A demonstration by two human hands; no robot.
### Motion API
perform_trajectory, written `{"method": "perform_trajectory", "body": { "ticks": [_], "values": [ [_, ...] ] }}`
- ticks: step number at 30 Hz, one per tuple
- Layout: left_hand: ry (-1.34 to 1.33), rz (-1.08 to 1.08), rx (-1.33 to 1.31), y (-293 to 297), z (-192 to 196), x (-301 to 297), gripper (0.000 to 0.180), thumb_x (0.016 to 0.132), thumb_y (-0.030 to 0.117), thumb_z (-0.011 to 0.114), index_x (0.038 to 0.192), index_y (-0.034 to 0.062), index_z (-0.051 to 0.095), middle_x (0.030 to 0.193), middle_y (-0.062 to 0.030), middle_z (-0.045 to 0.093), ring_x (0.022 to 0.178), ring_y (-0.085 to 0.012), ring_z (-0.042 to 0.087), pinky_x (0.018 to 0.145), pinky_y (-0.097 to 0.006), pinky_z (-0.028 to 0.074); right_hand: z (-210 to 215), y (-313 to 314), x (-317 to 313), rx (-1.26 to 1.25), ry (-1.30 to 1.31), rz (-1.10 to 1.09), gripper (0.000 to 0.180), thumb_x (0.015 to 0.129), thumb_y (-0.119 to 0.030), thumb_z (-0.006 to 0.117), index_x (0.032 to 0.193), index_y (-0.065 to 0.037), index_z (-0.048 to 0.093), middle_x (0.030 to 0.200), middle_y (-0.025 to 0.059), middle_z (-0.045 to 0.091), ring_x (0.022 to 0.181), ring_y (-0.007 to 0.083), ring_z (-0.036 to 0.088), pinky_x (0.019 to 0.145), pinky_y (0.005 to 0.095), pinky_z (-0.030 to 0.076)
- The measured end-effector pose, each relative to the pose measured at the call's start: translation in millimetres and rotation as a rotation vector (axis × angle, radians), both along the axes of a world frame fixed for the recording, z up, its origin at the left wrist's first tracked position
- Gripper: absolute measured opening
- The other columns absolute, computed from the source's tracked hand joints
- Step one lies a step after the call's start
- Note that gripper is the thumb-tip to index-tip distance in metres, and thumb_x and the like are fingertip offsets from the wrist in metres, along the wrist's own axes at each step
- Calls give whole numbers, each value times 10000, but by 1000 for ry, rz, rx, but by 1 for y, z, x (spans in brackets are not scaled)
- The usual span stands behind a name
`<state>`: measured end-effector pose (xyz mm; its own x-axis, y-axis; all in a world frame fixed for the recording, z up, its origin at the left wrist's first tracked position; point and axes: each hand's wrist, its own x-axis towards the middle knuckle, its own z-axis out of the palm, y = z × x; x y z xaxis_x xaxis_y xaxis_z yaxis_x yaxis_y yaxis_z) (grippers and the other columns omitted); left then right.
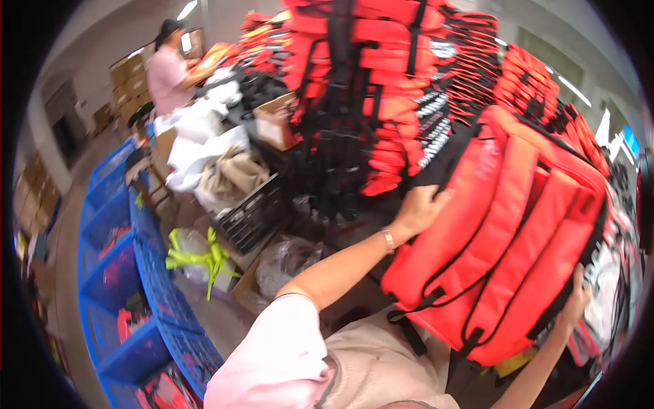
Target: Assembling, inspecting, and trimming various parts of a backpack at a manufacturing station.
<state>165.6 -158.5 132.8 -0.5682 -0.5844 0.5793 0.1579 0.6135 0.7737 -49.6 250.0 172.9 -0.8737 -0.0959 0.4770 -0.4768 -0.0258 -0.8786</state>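
One red life vest (504,238), tilted, between two hands, just beside a tall stack of red vests (368,88). Left hand (419,208) flat against vest's upper edge, fingers curled on it. Right hand (575,300) clasped round lower right corner, arm raised.

We are finding little room ahead: the tall vest stack (368,88) is standing right behind our left hand (419,208), and the red bundle (504,238) is filling the space between that hand and our right hand (575,303). More vests (538,88) are crowding in on the right. To the left, a black crate (255,215), plastic bags (286,259) and blue crates (129,286) are blocking the way low down, leaving only a narrow strip of floor (65,273) open beyond them.
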Motion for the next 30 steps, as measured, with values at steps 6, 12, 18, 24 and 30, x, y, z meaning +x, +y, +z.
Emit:
{"method": "perform_trajectory", "body": {
  "ticks": [6,12,18,24,30],
  "values": [
    [-126,-35,230,-29,-80,16,485,965,362,581,705,-43,528,590,-80,365,592,-81,371,507,-366,341,-15,-76,36,215,-106,-4,233,880,-259,726,848,-32,685,769,-44,615,679,57,523,612,261,437],
    [-203,-88,279,-17,-66,22,412,974,301,604,710,-14,579,624,59,467,611,-32,397,498,-278,327,-52,-97,20,83,-243,129,214,874,-198,719,851,13,686,771,-8,653,662,62,565,588,259,459],
    [-160,-198,479,-48,-38,-26,371,984,346,597,835,9,629,764,28,587,681,-54,504,605,-251,417,-18,-116,-32,222,-55,-14,384,851,-276,715,1005,67,638,831,101,673,748,175,615,677,328,485],
    [-334,-151,605,-90,-89,-25,642,990,443,534,1512,121,343,1497,-79,418,1366,-220,405,1070,-487,346,-58,-116,-61,671,-199,128,718,878,-371,639,1410,50,403,1343,299,510,1269,433,473,1076,449,378],
    [-102,-198,497,-26,-123,-6,657,943,208,644,1463,-64,346,1493,-165,417,1366,-219,416,1132,-328,317,-165,-88,-55,523,-199,3,628,892,-390,637,1342,28,513,1290,276,569,1203,381,557,1041,405,411]
  ]
}}
